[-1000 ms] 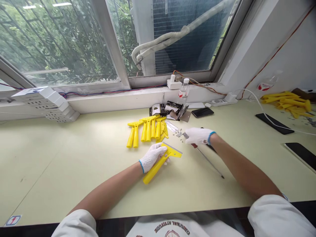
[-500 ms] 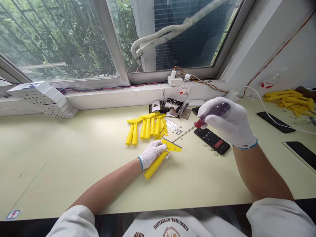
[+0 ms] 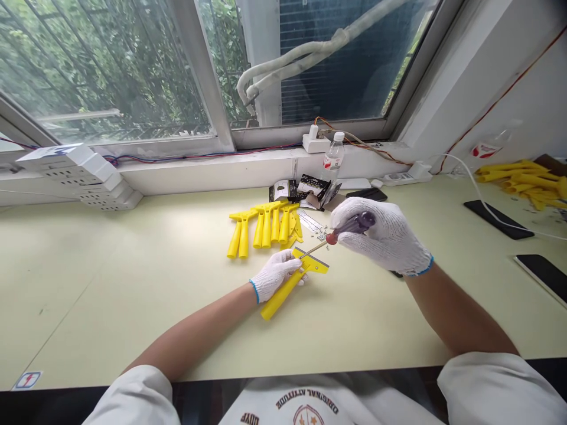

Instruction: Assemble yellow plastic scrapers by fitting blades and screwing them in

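Screwdriver [image 3: 331, 238] and right hand [image 3: 378, 236] have shifted left, the tip now at the head of the yellow scraper [image 3: 292, 284], mid-table. Fingers of the left hand [image 3: 275, 274] grip the scraper; the right's curl around the screwdriver's handle. Farther left lie yellow handles [image 3: 266, 229]; small metal pieces [image 3: 322, 235] lie beyond the scraper.
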Motion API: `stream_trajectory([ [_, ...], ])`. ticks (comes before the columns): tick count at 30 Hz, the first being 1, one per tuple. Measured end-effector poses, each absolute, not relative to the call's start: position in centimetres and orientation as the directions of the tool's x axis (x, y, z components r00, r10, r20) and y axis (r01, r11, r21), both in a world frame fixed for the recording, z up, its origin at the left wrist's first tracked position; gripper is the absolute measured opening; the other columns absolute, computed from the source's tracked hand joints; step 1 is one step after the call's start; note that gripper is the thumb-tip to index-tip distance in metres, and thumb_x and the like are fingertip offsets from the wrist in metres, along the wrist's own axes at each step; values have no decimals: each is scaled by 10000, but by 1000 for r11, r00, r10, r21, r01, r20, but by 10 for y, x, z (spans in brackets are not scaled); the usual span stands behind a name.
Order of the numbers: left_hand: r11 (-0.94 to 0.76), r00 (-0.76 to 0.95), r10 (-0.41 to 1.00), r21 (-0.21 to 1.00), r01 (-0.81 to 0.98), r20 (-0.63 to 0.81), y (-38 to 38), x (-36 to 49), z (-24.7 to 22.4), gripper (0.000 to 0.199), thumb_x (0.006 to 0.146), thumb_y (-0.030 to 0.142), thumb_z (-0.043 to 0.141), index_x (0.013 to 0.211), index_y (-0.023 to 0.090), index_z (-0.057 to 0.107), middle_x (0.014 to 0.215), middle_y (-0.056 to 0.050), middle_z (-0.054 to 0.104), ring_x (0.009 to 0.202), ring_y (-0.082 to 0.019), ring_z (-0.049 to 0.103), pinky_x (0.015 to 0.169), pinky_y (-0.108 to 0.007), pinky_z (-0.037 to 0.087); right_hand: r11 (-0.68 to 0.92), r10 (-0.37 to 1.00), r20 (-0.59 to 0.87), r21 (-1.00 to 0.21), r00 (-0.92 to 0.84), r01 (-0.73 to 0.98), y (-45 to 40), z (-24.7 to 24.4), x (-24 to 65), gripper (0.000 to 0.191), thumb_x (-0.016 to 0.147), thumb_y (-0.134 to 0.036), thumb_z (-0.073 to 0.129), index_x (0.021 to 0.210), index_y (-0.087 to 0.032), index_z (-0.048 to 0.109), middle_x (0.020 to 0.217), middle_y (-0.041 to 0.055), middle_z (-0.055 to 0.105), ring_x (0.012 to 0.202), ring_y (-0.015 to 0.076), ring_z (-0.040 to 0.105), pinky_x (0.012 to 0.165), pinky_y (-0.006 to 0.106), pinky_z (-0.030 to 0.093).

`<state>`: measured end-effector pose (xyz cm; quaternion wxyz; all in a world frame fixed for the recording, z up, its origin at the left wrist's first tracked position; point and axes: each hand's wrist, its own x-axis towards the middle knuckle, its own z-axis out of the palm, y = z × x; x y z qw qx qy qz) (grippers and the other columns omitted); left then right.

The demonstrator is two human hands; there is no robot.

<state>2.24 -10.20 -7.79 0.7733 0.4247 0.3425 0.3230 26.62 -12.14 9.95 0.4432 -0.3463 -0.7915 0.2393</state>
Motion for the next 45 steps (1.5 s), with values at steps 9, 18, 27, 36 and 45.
stream_trajectory([
  [9,430,557,790,880,-204,-257,-101,23,-79,403,862,420,872,1067,157,647,982,-87,734,794,-213,783,711,-319,635,679,732,573,-659,-369,324,-121,97,270,114,977,-335,766,955,-256,687,880,35,732,714,163,727,666,284,598],
  [18,419,556,794,885,-204,-248,-101,22,-83,389,888,415,853,1071,150,636,953,-74,720,813,-224,785,720,-326,640,734,678,637,-617,-368,284,-119,98,267,93,935,-262,803,942,-242,713,828,23,743,668,161,718,622,275,579],
  [27,421,557,793,883,-205,-248,-100,24,-82,388,878,405,857,1076,150,642,959,-73,723,807,-218,784,708,-316,637,738,670,646,-632,-366,236,-118,94,271,96,931,-246,820,960,-250,728,902,33,752,695,167,737,638,286,593],
  [36,435,560,789,873,-220,-252,-101,23,-79,394,873,396,848,1099,150,639,954,-87,743,792,-215,781,696,-307,632,783,621,683,-564,-384,263,-118,97,268,94,929,-214,797,958,-247,715,849,22,744,698,161,712,630,280,569],
  [45,436,538,799,875,-210,-269,-102,23,-77,381,908,440,820,1082,165,622,947,-89,758,761,-209,778,688,-316,643,787,612,675,-574,-414,228,-121,97,268,92,948,-217,787,993,-248,713,866,31,743,712,162,721,623,273,573],
])
